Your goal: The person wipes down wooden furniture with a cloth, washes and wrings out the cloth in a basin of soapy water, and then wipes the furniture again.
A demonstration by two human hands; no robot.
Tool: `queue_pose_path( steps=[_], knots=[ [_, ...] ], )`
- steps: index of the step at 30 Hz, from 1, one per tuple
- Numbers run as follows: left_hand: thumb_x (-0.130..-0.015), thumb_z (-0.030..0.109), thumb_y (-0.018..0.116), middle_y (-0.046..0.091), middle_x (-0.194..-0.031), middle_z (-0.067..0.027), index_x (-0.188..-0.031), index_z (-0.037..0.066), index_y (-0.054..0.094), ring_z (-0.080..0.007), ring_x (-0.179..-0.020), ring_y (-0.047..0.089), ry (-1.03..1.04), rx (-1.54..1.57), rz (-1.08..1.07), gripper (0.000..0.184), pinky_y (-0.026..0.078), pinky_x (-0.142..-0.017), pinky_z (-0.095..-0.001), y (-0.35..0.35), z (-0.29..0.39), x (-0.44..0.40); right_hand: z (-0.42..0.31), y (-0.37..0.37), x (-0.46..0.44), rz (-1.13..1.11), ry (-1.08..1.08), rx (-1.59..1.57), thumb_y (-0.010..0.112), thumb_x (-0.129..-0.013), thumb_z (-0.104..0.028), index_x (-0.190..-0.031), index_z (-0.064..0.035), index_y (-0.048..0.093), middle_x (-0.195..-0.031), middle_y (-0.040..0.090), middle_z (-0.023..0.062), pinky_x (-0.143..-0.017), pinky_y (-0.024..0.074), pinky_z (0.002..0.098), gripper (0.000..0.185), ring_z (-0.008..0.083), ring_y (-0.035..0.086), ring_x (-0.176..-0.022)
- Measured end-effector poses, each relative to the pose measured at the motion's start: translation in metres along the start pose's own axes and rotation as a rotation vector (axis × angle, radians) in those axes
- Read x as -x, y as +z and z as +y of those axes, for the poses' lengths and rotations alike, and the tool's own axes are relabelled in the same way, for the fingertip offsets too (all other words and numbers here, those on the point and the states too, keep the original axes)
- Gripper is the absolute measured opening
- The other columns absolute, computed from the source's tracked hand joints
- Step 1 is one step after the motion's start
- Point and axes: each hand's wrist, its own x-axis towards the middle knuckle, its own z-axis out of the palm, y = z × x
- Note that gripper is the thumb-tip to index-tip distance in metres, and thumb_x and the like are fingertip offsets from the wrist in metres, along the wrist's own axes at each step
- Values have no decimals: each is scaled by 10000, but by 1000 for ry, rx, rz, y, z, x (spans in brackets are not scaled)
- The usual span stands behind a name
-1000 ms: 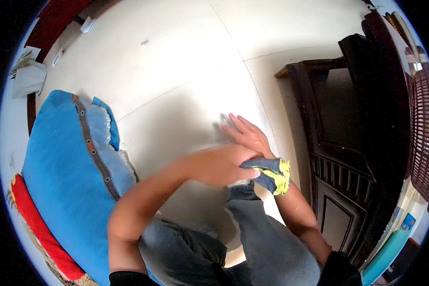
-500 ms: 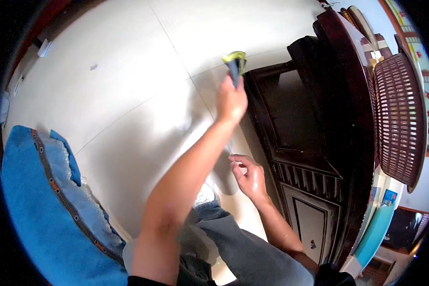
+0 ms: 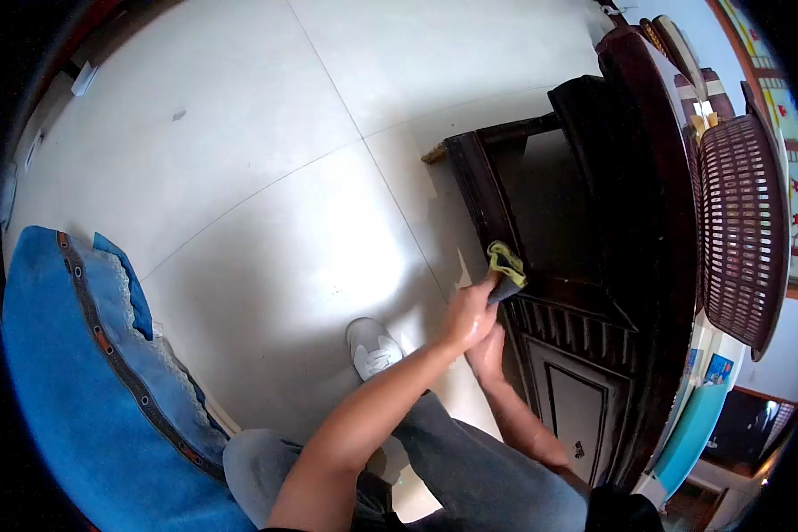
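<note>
My left hand (image 3: 472, 316) is closed on a crumpled dark grey and yellow cloth (image 3: 506, 264). The cloth overlaps the edge of the dark wooden cabinet (image 3: 559, 293) in view; whether it touches the wood I cannot tell. Just below and behind my left hand is my right hand (image 3: 488, 353), close to the cabinet front. Its fingers are mostly hidden by my left hand.
A blue cushion (image 3: 71, 355) with a buttoned strip lies at the left. My shoe (image 3: 372, 348) rests on the pale tiled floor (image 3: 266, 115). A brown slotted basket (image 3: 740, 230) and a teal object (image 3: 696, 439) are at the right.
My left hand has come back down from higher up with the cloth, toward the middle of the cabinet. My right hand has shifted slightly and is now partly covered. The shoe shows more fully.
</note>
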Motion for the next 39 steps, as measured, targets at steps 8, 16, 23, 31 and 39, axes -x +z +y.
queue_pose_path(
  steps=[8, 16, 23, 31, 39],
  knots=[
    [-943, 148, 659, 709, -883, -78, -1005, -23, 702, -148, -774, 636, -90, 557, 368, 188, 514, -720, -339, -95, 29, -70, -17, -19, 25, -95, -215, -57, 617, -925, -18, -986, -17, 768, -975, 759, 141, -750, 569, 311, 163, 220, 727, -821],
    [-903, -25, 578, 646, -1175, -305, -1098, -83, 654, -453, -1094, 647, 599, 11, 590, 217, 534, -905, -486, -60, 191, -78, -88, -73, 15, 20, -426, -100, 585, -908, 35, -991, 35, 729, -973, 745, 149, -783, 559, 317, 166, 213, 715, -846],
    [-833, -56, 562, 517, -1504, -198, -1290, 16, 655, -402, -1404, 475, 996, -364, 61, 472, 489, -1110, -459, -39, 145, -1, -77, -98, 34, 25, -290, -131, 627, -943, 3, -994, 64, 709, -958, 726, 106, -809, 532, 290, 114, 137, 666, -875],
    [-892, 192, 604, 695, -803, -255, -943, -10, 695, -392, -758, 712, 137, -438, -298, 227, 535, -706, -514, -104, 114, -1, -97, -114, 63, 8, -315, -120, 598, -930, 23, -1025, 23, 744, -951, 751, 129, -743, 556, 282, 174, 168, 716, -817],
    [-914, 10, 560, 539, -1433, -273, -1324, -22, 570, -474, -1209, 583, 697, -95, 602, 412, 505, -1005, -513, -123, 259, -45, -121, -152, 73, 52, -286, -402, 562, -985, 8, -1040, 42, 732, -989, 744, 90, -800, 557, 284, 182, 148, 700, -866]
  ],
)
